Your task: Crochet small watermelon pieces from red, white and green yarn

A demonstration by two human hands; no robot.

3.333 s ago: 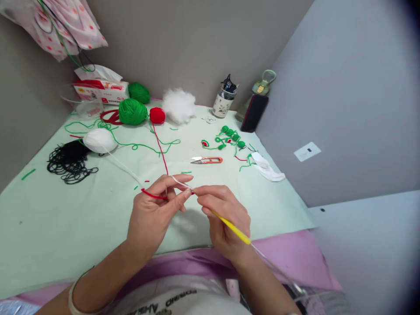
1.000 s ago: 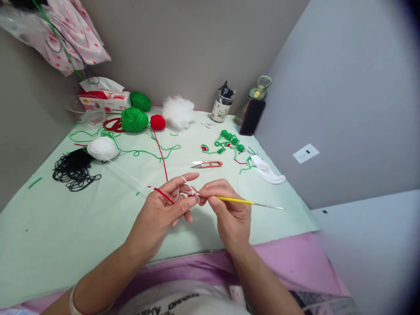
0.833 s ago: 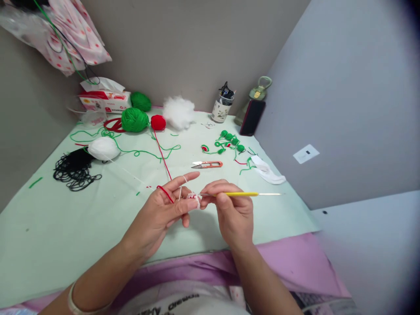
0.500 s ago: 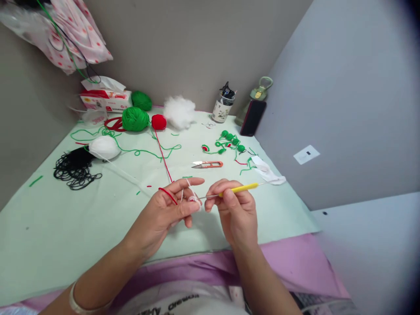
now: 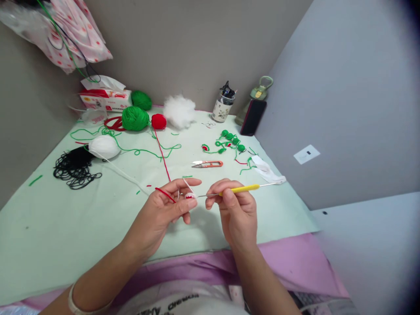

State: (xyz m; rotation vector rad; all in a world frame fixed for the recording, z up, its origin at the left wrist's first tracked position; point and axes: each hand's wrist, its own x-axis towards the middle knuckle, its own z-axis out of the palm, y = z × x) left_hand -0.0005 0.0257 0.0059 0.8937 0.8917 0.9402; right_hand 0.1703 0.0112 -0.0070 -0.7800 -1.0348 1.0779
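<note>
A small red and white crocheted piece point(image 5: 190, 196) is pinched between thumb and fingers of my left hand point(image 5: 164, 210). White yarn runs up over its raised index finger, and red yarn point(image 5: 165, 194) lies across the fingers. My right hand point(image 5: 238, 214) is closed round the yellow handle of a crochet hook point(image 5: 243, 188). The hook's metal shaft points left and reaches the crocheted piece; its tip is too small to make out. Beyond the hands lie orange-handled thread snips point(image 5: 207, 164).
Behind on the left are a white yarn ball point(image 5: 105, 147), black yarn point(image 5: 74, 168), green balls point(image 5: 135, 119) and a red ball point(image 5: 159, 122). White stuffing point(image 5: 179, 112), a pen jar point(image 5: 223, 109), a phone point(image 5: 253, 117) and small green pieces point(image 5: 234, 141) are further right.
My left hand and the crocheted piece have shifted slightly left. More of the piece's red part shows, and the hook's shaft is more exposed between the hands.
</note>
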